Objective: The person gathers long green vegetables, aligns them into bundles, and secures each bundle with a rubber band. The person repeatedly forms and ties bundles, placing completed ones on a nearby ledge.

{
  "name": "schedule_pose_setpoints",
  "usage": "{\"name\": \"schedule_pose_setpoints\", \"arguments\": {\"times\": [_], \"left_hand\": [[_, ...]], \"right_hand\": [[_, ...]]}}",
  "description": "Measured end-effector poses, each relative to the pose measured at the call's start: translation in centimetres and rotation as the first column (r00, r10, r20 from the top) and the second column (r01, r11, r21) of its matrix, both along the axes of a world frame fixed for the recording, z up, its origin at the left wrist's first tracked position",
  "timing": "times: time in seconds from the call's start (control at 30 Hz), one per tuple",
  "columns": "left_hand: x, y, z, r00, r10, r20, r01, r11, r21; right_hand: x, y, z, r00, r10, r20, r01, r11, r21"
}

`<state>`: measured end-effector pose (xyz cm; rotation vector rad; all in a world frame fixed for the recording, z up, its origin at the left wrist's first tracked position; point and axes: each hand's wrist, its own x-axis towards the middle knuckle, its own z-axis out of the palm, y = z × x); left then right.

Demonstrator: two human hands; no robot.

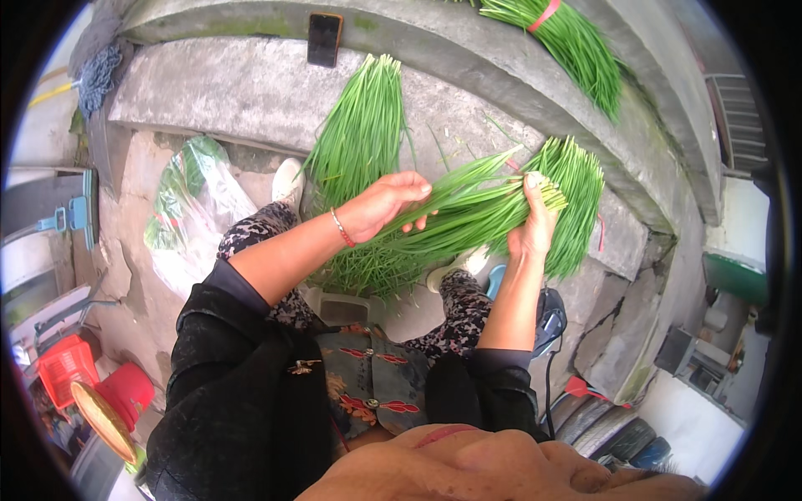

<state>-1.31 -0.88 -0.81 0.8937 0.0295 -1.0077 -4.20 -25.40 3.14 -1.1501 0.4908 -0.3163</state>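
Note:
My right hand (532, 219) grips a bunch of garlic chives (473, 216) near its pale cut ends, thumb on top. The leaves stretch leftward to my left hand (391, 200), which wears a bracelet and has a few separated stalks between thumb and fingers. Behind the right hand, a thick bundle of chives (573, 194) lies on the concrete step. Another fanned pile of chives (363, 125) rests on that step, pale ends pointing away from me. Below my left forearm and hands is a heap of loose green leaves (376, 266), partly hidden.
A smartphone (324, 40) lies at the back of the concrete step (219, 81). On the higher ledge is a chive bundle tied with a red band (544, 15). A clear plastic bag (194, 213) with greens sits at left. My shoes (288, 181) flank the loose leaves.

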Motion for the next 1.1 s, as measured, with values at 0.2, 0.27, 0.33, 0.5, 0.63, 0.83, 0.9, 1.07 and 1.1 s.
{"name": "schedule_pose_setpoints", "arguments": {"times": [0.2,0.27,0.33,0.5,0.63,0.83,0.9,1.07,1.1], "left_hand": [[-0.1,-0.2,-0.5,0.994,0.069,-0.085,-0.069,0.998,0.005],[0.1,-0.2,-1.2,0.992,0.095,-0.085,-0.094,0.995,0.016],[0.3,-0.1,-1.4,0.993,0.101,-0.066,-0.100,0.995,0.020],[0.4,0.1,-1.1,0.995,0.099,-0.027,-0.098,0.995,0.029],[0.4,0.1,-0.9,0.988,0.134,0.081,-0.143,0.984,0.107],[0.3,0.0,-0.6,0.993,0.033,0.112,-0.045,0.993,0.112],[0.2,-0.2,-0.2,0.993,-0.036,0.111,0.026,0.995,0.097],[0.1,-0.2,-0.5,0.958,-0.225,0.179,0.210,0.973,0.097],[0.2,-0.1,-0.3,0.955,-0.220,0.198,0.197,0.972,0.130]], "right_hand": [[-0.3,-0.2,0.2,0.992,0.096,0.083,-0.109,0.980,0.169],[-0.4,-0.9,-0.3,0.991,0.096,0.096,-0.113,0.975,0.193],[-0.5,-1.0,-0.1,0.989,0.100,0.109,-0.119,0.975,0.189],[-0.8,-1.1,0.1,0.986,0.126,0.112,-0.144,0.976,0.167],[-0.7,-2.4,-0.4,0.947,0.208,0.245,-0.278,0.914,0.296],[-0.2,-0.7,0.3,0.965,0.254,0.061,-0.260,0.956,0.136],[-0.1,-0.2,-0.4,0.968,0.250,0.008,-0.248,0.952,0.178],[-0.2,-0.3,-0.3,0.980,0.190,-0.058,-0.189,0.982,0.020],[-0.4,-1.1,-0.4,0.984,0.177,0.008,-0.177,0.984,0.015]]}}
